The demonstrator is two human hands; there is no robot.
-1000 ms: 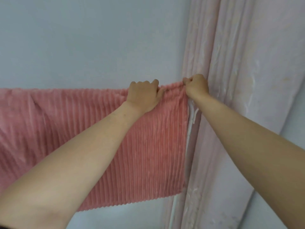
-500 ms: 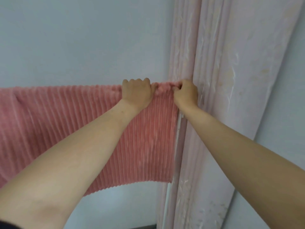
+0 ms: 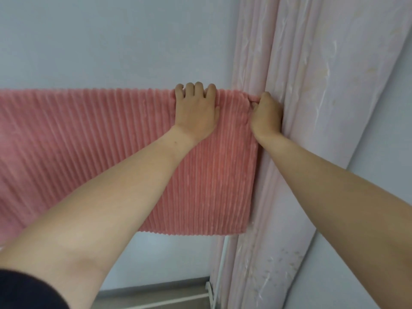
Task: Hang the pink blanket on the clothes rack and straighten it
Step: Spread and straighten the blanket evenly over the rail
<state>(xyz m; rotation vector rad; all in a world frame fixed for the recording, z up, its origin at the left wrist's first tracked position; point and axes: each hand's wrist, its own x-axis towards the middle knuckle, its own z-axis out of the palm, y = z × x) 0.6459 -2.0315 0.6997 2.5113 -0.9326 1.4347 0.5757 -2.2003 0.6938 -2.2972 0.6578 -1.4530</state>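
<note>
Pink, ribbed plush: the pink blanket (image 3: 93, 139) draped over the top bar of the clothes rack (image 3: 219, 270), hanging flat in front of a pale wall (image 3: 111, 41), ribs running top to bottom, lower hem level and wavy. Left hand (image 3: 196, 112) laid palm-down on the blanket's front face near its top edge, fingers (image 3: 190, 90) curled over that edge, so closed loosely on fabric and whatever lies beneath; bar itself hidden under the cloth. Right hand (image 3: 266, 114) just beside the left, at the blanket's top corner, curled into a fist with the corner pinched between thumb and fingers. Short span of smooth blanket between the two hands. Most of the blanket stretched away from the left hand toward the far side, running out of view. Pale pink curtain (image 3: 312, 108) directly behind and beyond the right hand, touching its back, hanging in long folds. White rack tubing visible well below both hands, near the floor, beside the curtain's lower folds. Dark sleeve (image 3: 29, 291) at the left upper arm; both forearms bare.
</note>
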